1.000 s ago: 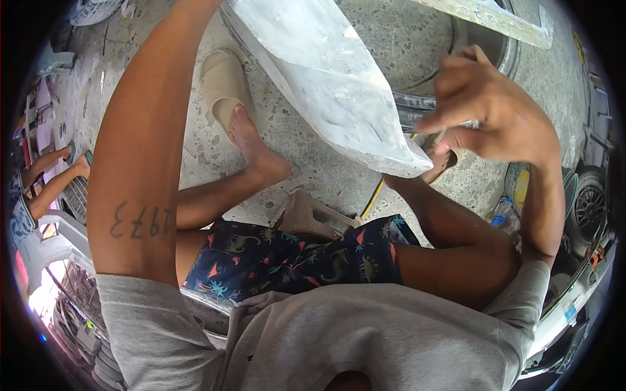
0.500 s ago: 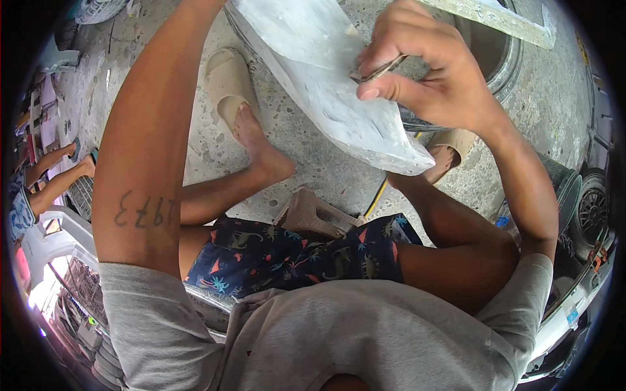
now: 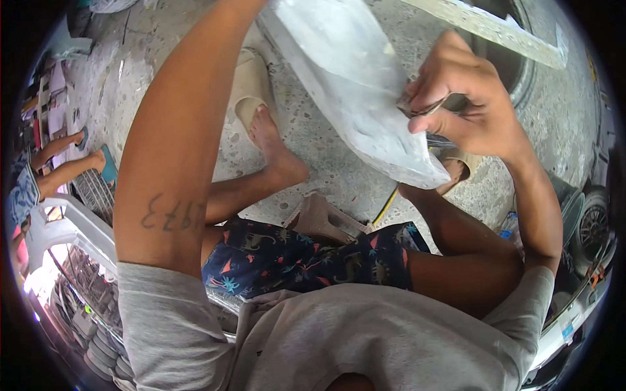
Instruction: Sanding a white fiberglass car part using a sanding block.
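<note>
A long, curved panel (image 3: 345,85), whitish grey with smeared patches, slants from the top edge down toward my right foot. My right hand (image 3: 473,98) is at the panel's right edge, thumb and fingers pinching a thin, dark, folded sheet that looks like sandpaper (image 3: 405,104). Whether the sheet touches the panel I cannot tell. My left forearm (image 3: 179,124) reaches up past the panel's far left end. The left hand lies beyond the top edge, out of sight.
A brown plastic stool (image 3: 323,218) stands between my legs. At the upper right, a pale, speckled bar (image 3: 495,29) crosses a round black tire (image 3: 521,72). A wheel (image 3: 593,225) is at the far right. Another person's legs (image 3: 85,169) show at the left, near a white plastic chair (image 3: 68,225).
In the picture, the panel and my right hand with the folded sheet have shifted right and slightly down. The floor and my legs shift similarly, so the view has moved. The pinch remains.
</note>
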{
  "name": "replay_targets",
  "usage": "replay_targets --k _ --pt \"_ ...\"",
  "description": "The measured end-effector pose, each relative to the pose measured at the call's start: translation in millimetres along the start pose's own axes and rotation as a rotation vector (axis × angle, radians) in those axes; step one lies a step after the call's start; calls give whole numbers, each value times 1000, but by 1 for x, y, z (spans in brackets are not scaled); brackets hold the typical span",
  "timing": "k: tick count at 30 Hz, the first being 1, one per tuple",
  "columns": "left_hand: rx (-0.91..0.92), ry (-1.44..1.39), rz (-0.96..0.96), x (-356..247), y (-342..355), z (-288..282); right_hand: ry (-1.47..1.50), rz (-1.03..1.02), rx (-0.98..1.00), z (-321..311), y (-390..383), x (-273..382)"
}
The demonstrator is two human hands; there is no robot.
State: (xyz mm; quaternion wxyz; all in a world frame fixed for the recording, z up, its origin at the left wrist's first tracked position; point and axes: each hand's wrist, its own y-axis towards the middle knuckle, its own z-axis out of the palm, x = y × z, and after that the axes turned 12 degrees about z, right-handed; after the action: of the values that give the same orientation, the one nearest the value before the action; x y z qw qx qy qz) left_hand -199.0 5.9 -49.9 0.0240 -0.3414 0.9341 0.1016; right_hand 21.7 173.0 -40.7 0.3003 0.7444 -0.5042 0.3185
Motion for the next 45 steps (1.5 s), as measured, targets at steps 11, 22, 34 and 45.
replay_targets --k 11,22,34,45 --pt "2 -71 4 -7 4 -3 29 -22 -41 6 -5 4" --pt "-36 -69 54 -5 4 2 77 29 -100 14 -11 11" --pt "-13 -105 -20 -4 1 2 36 23 -86 21 -6 12" --pt "0 9 40 -2 3 -3 74 38 -94 15 1 12"
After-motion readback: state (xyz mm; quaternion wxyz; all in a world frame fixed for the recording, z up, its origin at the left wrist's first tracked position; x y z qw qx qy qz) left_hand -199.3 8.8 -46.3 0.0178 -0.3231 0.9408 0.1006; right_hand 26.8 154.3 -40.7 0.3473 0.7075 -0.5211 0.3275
